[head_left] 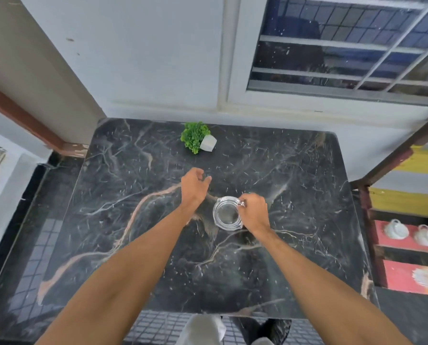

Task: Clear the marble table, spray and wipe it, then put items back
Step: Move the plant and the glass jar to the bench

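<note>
The marble table carries two items. To its right stands a shelf unit holding white cups. A glass dish sits near the table centre. A small potted plant lies close to the far edge and appears tipped over, with its foliage toward the left.

Step in hand (judged): handling the glass dish. The frame does not show whether it is being lifted off or set down.

Procedure:
1. Hold the dish by opposite parts of the rim. Glass is smooth and a one-sided pinch lets it swing.
2. Keep it level and move it straight up or down. Dragging glass over marble risks scratches and chips.
3. Bring the free grip under or against the dish if it feels heavy.
4. Deal with the plant separately and stand it upright by its pot.

Pose: both forearms reach forward over the near edge. The right grip is closed on the right side of the dish rim, with the fingers curled over it from above and the knuckles up. The left grip hovers beyond and left of the dish, between it and the plant, with the fingers loosely curled and holding nothing
</note>
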The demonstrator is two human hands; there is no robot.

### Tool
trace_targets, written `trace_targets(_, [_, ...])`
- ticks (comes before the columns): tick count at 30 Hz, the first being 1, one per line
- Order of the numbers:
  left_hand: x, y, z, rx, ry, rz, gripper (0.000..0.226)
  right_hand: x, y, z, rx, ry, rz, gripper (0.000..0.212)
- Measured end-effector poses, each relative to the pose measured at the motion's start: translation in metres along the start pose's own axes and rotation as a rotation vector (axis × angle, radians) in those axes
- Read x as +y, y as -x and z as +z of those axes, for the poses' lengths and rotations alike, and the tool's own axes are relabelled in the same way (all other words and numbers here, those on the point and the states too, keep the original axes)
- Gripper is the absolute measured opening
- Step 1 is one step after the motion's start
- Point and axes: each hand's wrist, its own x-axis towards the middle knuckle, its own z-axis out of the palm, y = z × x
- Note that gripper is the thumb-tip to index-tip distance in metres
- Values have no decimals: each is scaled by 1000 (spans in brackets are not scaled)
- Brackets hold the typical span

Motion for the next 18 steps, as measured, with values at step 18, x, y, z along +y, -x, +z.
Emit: trace_targets(18, [90,-136,50,203,229,-431,98,53,-49,-33,180,-54,185,15])
